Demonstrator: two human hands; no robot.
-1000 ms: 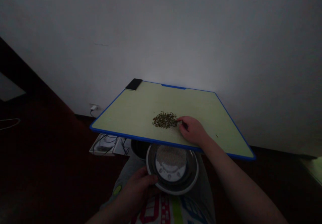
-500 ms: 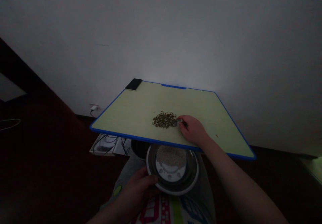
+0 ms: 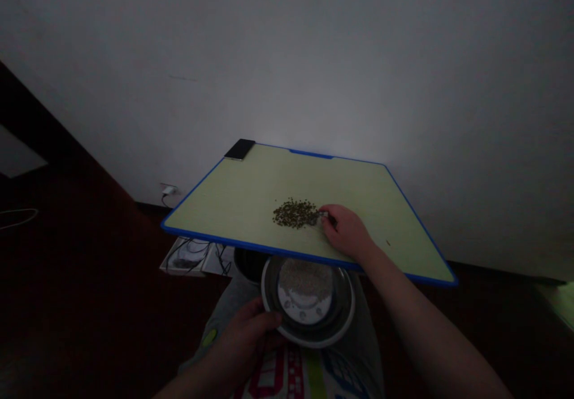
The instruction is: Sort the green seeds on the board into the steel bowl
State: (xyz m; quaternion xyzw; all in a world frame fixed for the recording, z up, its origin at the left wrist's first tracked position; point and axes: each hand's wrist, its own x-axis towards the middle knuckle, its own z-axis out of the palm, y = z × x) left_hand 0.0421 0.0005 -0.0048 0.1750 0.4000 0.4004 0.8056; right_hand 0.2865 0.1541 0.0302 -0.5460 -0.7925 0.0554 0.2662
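My left hand (image 3: 251, 333) grips the left rim of a metal bowl (image 3: 345, 321), thumb over the edge. Inside the bowl is a round whitish surface (image 3: 303, 313) with pale grains (image 3: 305, 276) over its far part. On the table, my right hand (image 3: 345, 228) is closed around a small shiny, partly clear thing (image 3: 317, 218), too dark and small to name. That thing touches the right edge of a spread pile of small brown-green bits (image 3: 293, 213), like seeds or dried pellets.
The pale table (image 3: 233, 201) has a blue edge and stands against a wall. A dark tablet or phone (image 3: 240, 149) lies at its far left corner. Below are a dark pot (image 3: 249, 264) and a white box with cables (image 3: 186, 255). A printed bag (image 3: 287, 375) lies near my lap.
The view has shifted very slightly. Both hands, the bowl and the pile look almost the same as before.
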